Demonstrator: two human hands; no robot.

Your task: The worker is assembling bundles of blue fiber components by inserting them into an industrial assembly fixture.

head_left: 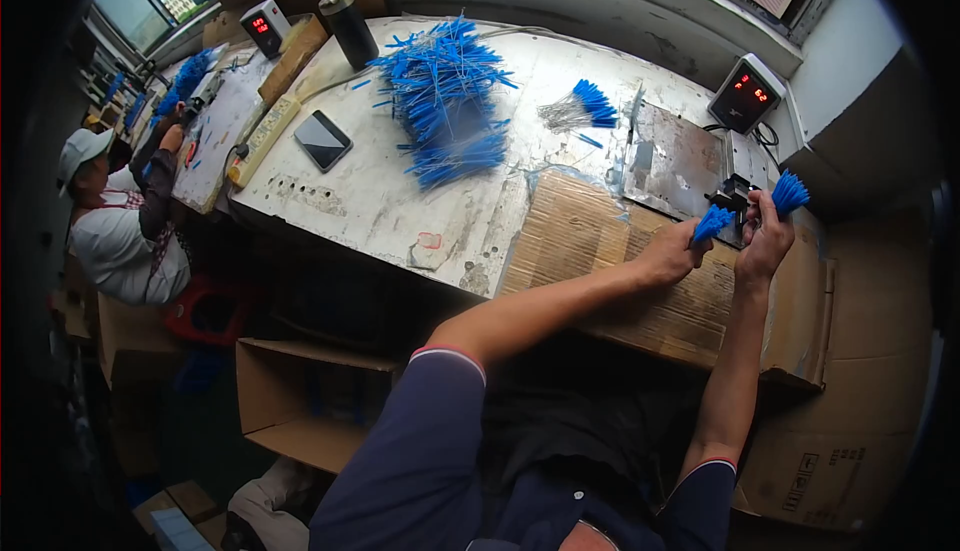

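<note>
At the right end of the bench, my left hand (668, 255) is closed around a bundle of thin pieces whose blue ends (713, 224) stick out past the fingers. Beside it my right hand (764, 241) grips a second bundle, its blue tips (790, 192) fanned out to the right. Both hands are over a cardboard sheet (570, 231), close to a small black and metal fixture (733, 194) that they partly cover. A loose bunch of blue-ended wires (585, 107) lies farther back. A large heap of them (440, 91) is piled left of centre.
A metal plate (672, 163) adjoins the fixture, with a red-digit display box (746, 93) behind. A phone (323, 141), dark bottle (348, 29) and power strip (265, 139) stand or lie leftward. Another person (125, 216) works at far left. An open carton (310, 401) is below the bench.
</note>
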